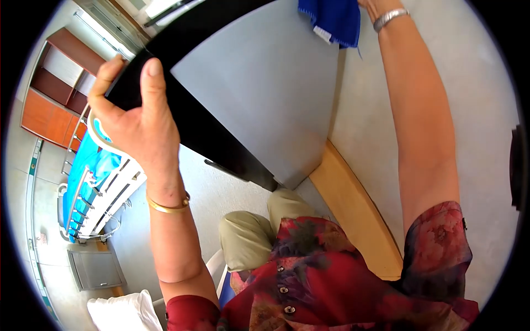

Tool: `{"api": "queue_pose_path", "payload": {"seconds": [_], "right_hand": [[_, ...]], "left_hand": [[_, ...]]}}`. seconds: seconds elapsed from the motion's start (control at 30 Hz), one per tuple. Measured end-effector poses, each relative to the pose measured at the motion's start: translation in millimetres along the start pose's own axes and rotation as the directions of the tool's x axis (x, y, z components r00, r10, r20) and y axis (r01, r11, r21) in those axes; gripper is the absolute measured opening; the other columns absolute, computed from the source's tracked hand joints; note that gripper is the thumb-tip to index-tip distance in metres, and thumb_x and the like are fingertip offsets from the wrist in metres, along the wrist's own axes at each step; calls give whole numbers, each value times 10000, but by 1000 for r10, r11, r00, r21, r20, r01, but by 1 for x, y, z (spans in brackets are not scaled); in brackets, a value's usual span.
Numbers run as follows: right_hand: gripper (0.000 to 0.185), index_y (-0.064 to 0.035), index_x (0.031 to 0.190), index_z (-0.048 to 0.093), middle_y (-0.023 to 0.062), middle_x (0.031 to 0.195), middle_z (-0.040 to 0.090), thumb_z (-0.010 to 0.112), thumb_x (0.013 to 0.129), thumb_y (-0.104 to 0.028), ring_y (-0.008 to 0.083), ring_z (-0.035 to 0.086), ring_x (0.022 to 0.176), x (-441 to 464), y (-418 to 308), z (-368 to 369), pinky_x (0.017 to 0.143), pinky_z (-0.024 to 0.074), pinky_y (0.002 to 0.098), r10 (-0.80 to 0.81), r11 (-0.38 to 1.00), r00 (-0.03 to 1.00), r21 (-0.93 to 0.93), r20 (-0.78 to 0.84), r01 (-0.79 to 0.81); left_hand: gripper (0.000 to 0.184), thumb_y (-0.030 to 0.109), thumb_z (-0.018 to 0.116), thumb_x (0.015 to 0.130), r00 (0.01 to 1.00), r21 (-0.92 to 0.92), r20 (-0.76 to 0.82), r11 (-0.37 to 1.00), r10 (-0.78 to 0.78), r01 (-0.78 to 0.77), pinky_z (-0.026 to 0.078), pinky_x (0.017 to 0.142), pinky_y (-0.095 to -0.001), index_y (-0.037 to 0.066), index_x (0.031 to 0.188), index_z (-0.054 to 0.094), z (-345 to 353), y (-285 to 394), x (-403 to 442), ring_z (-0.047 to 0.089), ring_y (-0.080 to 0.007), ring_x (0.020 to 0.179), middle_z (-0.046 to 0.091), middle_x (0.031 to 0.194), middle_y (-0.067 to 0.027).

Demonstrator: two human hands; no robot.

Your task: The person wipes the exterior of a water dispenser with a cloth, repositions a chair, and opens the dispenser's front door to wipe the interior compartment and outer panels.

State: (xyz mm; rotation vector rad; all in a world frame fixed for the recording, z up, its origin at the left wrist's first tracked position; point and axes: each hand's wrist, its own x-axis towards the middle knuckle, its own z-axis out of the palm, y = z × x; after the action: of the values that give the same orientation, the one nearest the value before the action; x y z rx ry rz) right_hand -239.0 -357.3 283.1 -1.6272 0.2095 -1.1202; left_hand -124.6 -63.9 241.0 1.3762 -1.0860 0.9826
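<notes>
My left hand (141, 118) is closed round the black edge (132, 83) of a large, flat-sided unit, its thumb on the near side and its fingers over the far side. The unit has a smooth grey panel (259, 83) framed by black. At the top of the view my right hand (375, 5) is partly cut off. It holds a dark blue cloth (334, 22) with a white label, which hangs against the grey panel's upper right. Most of my right hand's fingers are out of view.
A wall (364, 132) with a wooden skirting board (359, 198) runs close on the right. At left are a bed with blue bedding (83, 182) and metal rails, an orange-brown wall cabinet (49, 116), a grey bedside cabinet (99, 270) and white fabric (124, 311). My knees (248, 237) are close to the unit.
</notes>
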Motion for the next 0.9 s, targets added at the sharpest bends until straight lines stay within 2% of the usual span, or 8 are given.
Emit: {"api": "queue_pose_path", "payload": {"seconds": [0.03,0.13,0.33,0.4,0.57,0.7,0.83,0.9], "right_hand": [[152,-12,741,595,59,645,575,570,764,-161,133,540,537,-3,2,0,488,447,268,126,973,992,195,-13,-121],[116,-39,706,566,45,619,546,557,759,-142,134,528,514,-13,7,5,469,444,267,95,950,992,306,-78,-67],[98,-30,727,587,42,611,548,525,748,-104,128,514,498,-20,-4,12,469,438,264,6,991,978,132,-208,22],[151,7,826,602,19,719,589,583,783,-136,87,530,624,-26,-9,9,555,429,232,84,995,964,75,-254,-67],[166,8,884,596,0,747,584,577,777,-117,68,527,631,-47,-22,-2,548,425,199,95,988,966,139,-240,-62],[177,21,887,597,3,738,583,576,783,-121,65,525,632,-59,-31,1,548,421,195,104,985,962,163,-251,-64],[217,46,811,619,11,661,593,594,732,-155,78,512,588,-66,-39,8,546,424,234,-61,992,946,-128,-319,20],[229,42,827,624,17,666,599,595,731,-163,81,516,589,-84,-54,11,552,427,231,-63,993,938,-118,-341,24]], "left_hand": [[367,186,704,753,1000,0,-5,1000,1,-1,361,889,-291,3,1003,507,0,0,-1,506,-192,969,543,1011,-97],[375,152,702,741,1000,69,19,997,18,-20,351,907,-304,12,1009,481,-3,7,0,497,-212,992,536,1035,-117],[393,130,712,717,998,67,45,997,42,-45,306,957,-334,28,999,458,-16,10,-3,456,-249,1075,514,1076,-125],[370,143,687,749,997,68,58,997,42,-45,295,972,-343,28,1015,457,-18,13,-4,445,-245,1096,509,1095,-121],[421,153,732,696,996,-7,71,999,50,-50,277,986,-399,50,995,453,-23,15,-9,399,-325,1164,504,1090,-114],[430,157,733,692,993,-32,75,996,87,-85,272,994,-398,48,996,450,-26,7,-6,402,-324,1164,508,1096,-116],[325,131,659,761,990,-201,138,978,-24,52,259,1014,-371,47,998,453,-25,-33,11,423,-255,1145,516,1135,-126],[338,107,683,714,986,-316,155,942,-68,114,260,1015,-379,61,961,457,-21,-42,19,418,-283,1166,526,1112,-116]]}}
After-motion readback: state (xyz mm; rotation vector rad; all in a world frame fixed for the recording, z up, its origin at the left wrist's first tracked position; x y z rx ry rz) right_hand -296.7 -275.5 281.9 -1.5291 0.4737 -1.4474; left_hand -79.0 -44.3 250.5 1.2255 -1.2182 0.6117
